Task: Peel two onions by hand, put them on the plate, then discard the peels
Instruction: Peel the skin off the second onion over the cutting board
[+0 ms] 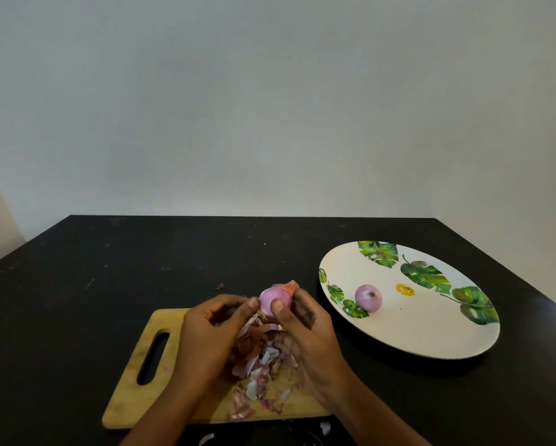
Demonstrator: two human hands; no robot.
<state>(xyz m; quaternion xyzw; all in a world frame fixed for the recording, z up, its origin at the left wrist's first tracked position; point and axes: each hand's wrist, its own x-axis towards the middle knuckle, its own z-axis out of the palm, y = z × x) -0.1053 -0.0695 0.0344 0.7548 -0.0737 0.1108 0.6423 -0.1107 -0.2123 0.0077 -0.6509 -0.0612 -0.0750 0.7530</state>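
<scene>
A pink, mostly peeled onion [268, 299] is held above the far edge of the wooden cutting board [131, 381]. My right hand [309, 333] grips it, thumb on its front, with a scrap of orange skin [291, 286] sticking up at its top. My left hand [212, 329] pinches the onion's left side with its fingertips. A heap of loose peels [260, 365] lies on the board under both hands. A second peeled onion [368, 297] rests on the left part of the white leaf-patterned plate [431, 336] at the right.
The black table [109, 259] ends at a pale wall behind. A few peel scraps [325, 428] lie on the table by the board's near edge, and one small scrap [219, 286] lies beyond the board.
</scene>
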